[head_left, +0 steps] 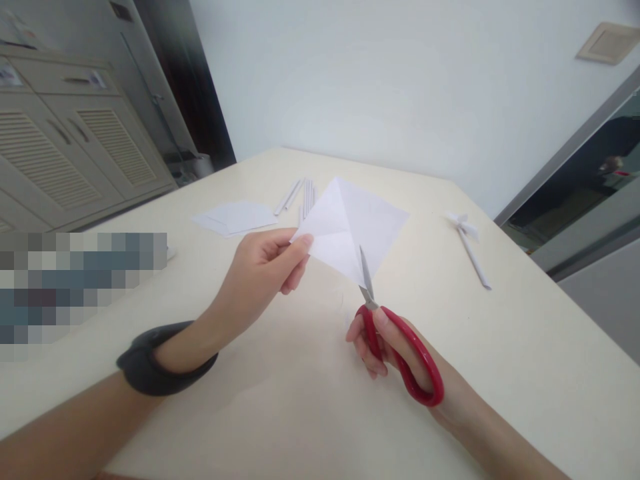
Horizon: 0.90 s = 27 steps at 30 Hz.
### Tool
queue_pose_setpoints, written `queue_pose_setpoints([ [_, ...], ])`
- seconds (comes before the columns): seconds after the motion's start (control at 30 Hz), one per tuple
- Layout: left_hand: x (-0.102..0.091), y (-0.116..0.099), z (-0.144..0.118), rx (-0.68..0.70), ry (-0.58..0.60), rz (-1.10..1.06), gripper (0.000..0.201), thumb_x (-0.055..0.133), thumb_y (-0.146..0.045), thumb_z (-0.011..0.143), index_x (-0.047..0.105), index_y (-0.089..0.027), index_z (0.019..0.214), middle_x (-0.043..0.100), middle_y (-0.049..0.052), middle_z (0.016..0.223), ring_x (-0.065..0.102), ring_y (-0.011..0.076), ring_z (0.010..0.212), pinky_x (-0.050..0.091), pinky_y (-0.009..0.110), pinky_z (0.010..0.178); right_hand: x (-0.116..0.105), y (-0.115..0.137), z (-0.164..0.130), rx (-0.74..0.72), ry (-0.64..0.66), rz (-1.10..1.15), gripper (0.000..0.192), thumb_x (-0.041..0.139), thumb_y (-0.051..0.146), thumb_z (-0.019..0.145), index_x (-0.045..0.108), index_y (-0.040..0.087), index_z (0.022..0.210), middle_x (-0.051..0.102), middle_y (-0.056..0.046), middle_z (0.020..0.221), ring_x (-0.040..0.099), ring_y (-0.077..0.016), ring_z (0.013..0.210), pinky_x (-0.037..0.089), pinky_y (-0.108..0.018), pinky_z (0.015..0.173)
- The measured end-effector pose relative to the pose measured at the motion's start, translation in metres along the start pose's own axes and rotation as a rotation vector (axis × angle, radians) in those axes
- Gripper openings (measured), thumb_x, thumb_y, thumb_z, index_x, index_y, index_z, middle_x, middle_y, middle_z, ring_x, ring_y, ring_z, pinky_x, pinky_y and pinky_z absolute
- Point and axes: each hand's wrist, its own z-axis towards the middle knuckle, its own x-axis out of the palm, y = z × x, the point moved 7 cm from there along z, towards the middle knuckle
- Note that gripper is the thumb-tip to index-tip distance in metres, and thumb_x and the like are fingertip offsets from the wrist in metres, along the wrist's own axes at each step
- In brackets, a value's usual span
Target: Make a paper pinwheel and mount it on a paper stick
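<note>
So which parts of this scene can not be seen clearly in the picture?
Head view:
- Pixelated block on the cream table: contents blurred.
- Red-handled scissors: the right hand hides part of the handles.
- White creased paper square: any cut is too small to tell.

Both arms were bare, no sleeves anywhere in the shot. The left hand (263, 263) had a chunky black band (160, 363) around its wrist, smooth and matte, kinda like a fitness tracker strap. The right hand (395, 353) wore nothing, no rings or watch that I could see.
</note>
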Motion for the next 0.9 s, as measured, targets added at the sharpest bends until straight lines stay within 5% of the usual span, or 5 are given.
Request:
queue_pose_setpoints([
  [0.9,0.0013,0.0015,0.0005,-0.032,0.026,-0.015,0.044,0.039,-0.026,0.09,0.038,-0.019,0.046,0.041,-0.003,0.041,0.037,0.0105,0.044,0.032,0.025,0.051,0.0012,0.0007,-0.0005,0.012,-0.018,0.021,0.039,0.037,0.048,0.092,0.06,0.018,0.084,0.042,0.003,0.057,0.039,-0.0105,0.055,0.032,-0.026,0.058],
])
